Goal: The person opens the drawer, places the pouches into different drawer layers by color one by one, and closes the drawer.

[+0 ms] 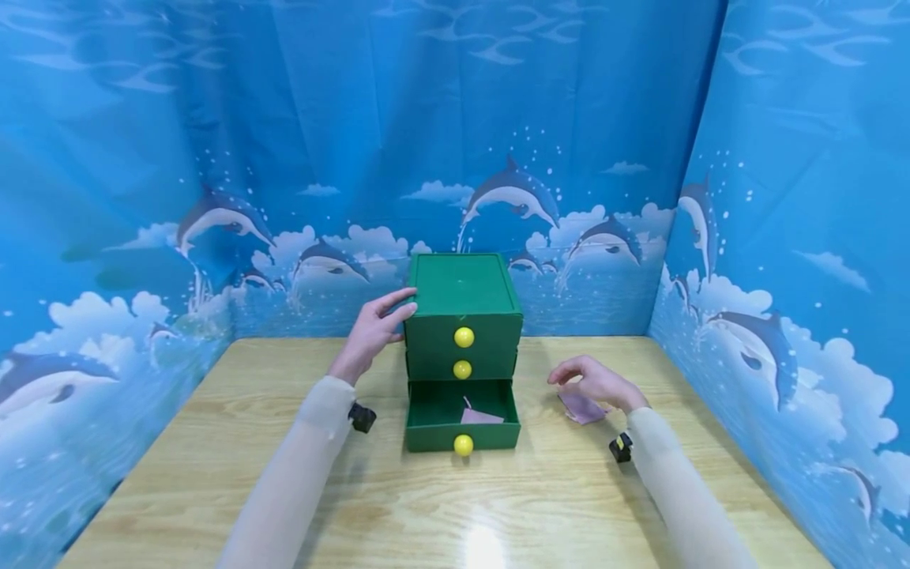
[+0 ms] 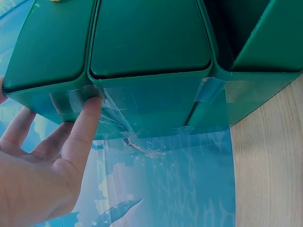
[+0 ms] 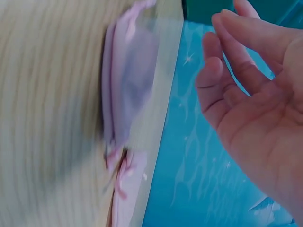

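Observation:
A green drawer unit [image 1: 462,348] stands on the table, its lowest drawer [image 1: 434,437] pulled out. Inside that drawer lies a light purple pouch [image 1: 482,416]. My left hand [image 1: 370,336] rests on the unit's left side, fingers extended; the left wrist view shows a fingertip touching the taped side wall [image 2: 151,104]. Over to the right, my right hand [image 1: 600,385] hovers above a purple pouch [image 1: 583,408], fingers loosely bent and holding nothing. In the right wrist view this hand [image 3: 255,90] is apart from a drawstring pouch [image 3: 135,71] and a second, pinker pouch [image 3: 130,189].
Yellow knobs [image 1: 464,337] mark the drawer fronts; the upper two drawers are closed. A wooden table [image 1: 235,458] carries everything. Blue dolphin-print curtain [image 1: 341,158] hangs behind and along both sides. Each wrist wears a small black device [image 1: 362,417].

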Available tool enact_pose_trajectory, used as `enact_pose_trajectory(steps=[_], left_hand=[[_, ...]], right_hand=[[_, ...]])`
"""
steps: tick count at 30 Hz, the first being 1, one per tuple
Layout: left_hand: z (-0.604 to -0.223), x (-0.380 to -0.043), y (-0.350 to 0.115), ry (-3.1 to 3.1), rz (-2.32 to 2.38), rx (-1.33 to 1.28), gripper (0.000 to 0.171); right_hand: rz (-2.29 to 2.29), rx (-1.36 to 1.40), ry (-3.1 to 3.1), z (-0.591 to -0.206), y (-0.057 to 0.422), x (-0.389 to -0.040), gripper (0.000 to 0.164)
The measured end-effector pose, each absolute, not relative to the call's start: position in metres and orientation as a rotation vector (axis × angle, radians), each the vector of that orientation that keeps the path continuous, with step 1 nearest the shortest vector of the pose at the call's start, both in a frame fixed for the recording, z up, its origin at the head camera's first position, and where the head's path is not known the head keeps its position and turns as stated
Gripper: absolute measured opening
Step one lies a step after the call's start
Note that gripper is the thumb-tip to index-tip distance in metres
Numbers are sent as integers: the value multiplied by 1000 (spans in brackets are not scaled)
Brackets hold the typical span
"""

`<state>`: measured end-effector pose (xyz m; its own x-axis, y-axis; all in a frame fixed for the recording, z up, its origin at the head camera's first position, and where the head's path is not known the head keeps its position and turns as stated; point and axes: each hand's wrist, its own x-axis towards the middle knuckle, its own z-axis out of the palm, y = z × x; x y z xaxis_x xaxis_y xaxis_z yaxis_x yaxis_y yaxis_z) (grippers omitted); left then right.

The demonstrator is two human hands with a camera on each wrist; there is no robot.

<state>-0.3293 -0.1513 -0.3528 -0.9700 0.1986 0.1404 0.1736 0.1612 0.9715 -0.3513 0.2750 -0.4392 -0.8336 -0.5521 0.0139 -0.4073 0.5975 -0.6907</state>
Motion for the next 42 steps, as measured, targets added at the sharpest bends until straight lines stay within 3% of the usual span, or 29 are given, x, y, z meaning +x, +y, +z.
enact_pose_trajectory(steps=[15,22,29,42], left_hand=[[-353,-327,-151,2374,2003,387,55],[-353,-327,-151,2367,2007,370,54],[-354,-329,-152,2374,1996,370,54],[-353,-327,-151,2387,1991,378,54]], right_hand=[[-885,-668,2566,-446,302,-356,40],[-851,-768,2592,-454,306,-356,35],[-786,-671,2669,-458,298,-353,35],[-771,-746,2722,-457,284,-350,16]])
